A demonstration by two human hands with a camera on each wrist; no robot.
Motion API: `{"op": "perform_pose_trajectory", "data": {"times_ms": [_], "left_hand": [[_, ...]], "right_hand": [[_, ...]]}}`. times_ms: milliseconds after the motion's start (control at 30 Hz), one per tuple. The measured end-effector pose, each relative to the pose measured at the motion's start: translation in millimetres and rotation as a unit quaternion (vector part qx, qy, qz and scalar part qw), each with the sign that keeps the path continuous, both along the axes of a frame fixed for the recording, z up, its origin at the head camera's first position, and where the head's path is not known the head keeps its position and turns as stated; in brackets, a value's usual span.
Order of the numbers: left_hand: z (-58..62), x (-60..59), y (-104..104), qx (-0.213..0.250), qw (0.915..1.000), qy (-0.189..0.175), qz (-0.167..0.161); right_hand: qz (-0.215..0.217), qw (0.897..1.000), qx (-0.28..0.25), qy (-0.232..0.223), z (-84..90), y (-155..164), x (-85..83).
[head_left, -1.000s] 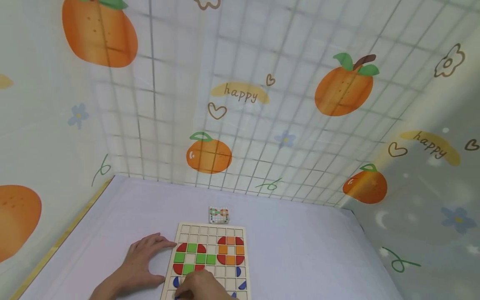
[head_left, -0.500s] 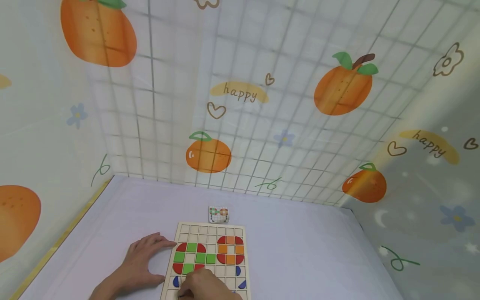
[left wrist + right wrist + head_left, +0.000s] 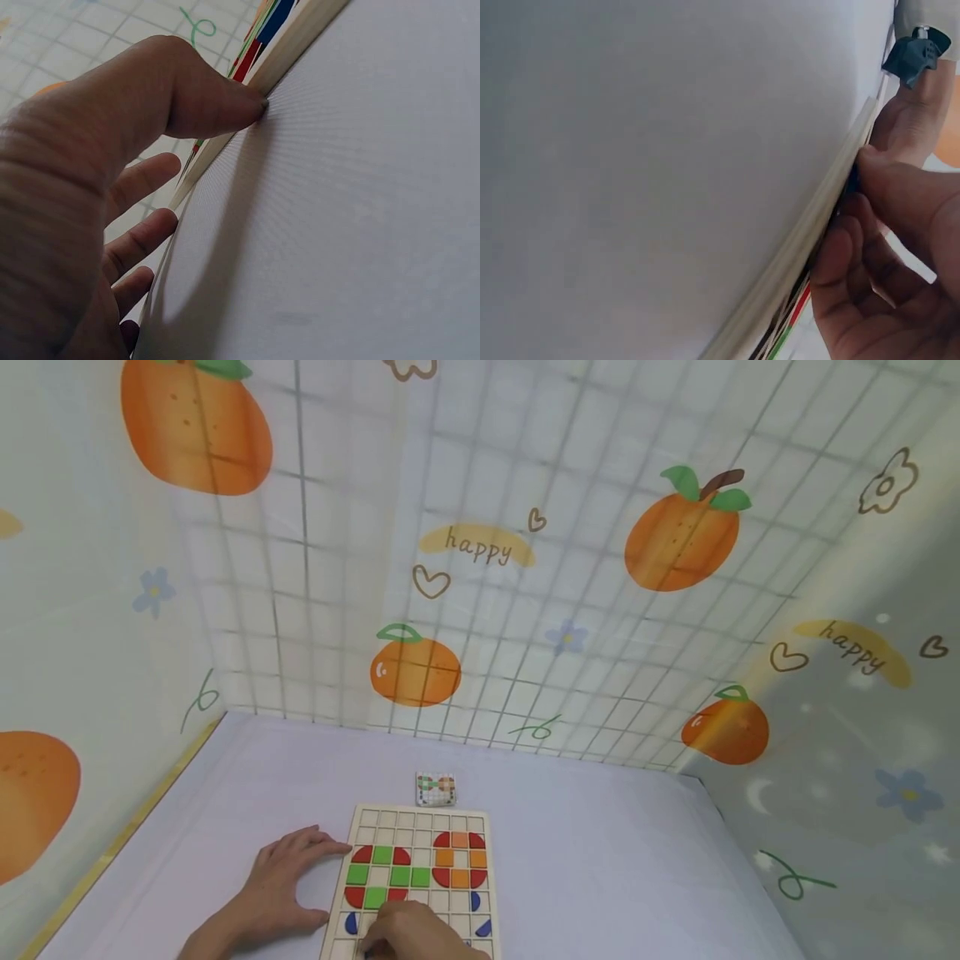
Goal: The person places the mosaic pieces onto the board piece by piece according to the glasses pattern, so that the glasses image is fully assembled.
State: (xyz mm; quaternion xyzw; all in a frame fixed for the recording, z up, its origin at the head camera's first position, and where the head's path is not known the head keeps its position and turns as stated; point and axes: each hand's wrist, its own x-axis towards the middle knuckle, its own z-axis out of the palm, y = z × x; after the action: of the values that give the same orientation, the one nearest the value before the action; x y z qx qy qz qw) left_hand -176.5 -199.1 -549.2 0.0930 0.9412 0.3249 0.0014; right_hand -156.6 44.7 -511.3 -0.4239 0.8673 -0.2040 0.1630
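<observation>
The right hand [image 3: 408, 933] has its fingers [image 3: 840, 255] curled down on the near rows of the grid board [image 3: 415, 820]; whether they pinch a piece I cannot tell. The left hand [image 3: 281, 881] lies flat and relaxed on the tabletop [image 3: 600, 860], thumb against the board's left edge. The board's cells hold red, green and orange tiles [image 3: 459, 861] in two clusters, with blue pieces [image 3: 475, 902] nearer. A small pattern card [image 3: 437, 788] lies just beyond the board.

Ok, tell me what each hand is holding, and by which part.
Left hand holds nothing; its thumb presses the puzzle board at its left edge. Right hand covers the board's near rows; what its fingertips hold cannot be told.
</observation>
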Motion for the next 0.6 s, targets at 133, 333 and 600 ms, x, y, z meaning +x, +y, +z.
{"op": "perform_pose_trajectory", "data": {"times_ms": [133,333,600], "left_hand": [[-1.2,-1.4,-1,-0.004,1.0000,0.002,0.001],[-2.0,-2.1,-3,-0.007,1.0000,0.000,-0.001],[-0.8,3.8,1,0.004,0.9995,0.016,-0.025]], "right_hand": [[0.017,1.000,0.001,0.010,0.7,6,-1.5],[0.014,1.000,0.001,0.008,2.4,17,-0.5],[-0.057,0.996,-0.051,0.034,7.3,60,-9.0]]}}
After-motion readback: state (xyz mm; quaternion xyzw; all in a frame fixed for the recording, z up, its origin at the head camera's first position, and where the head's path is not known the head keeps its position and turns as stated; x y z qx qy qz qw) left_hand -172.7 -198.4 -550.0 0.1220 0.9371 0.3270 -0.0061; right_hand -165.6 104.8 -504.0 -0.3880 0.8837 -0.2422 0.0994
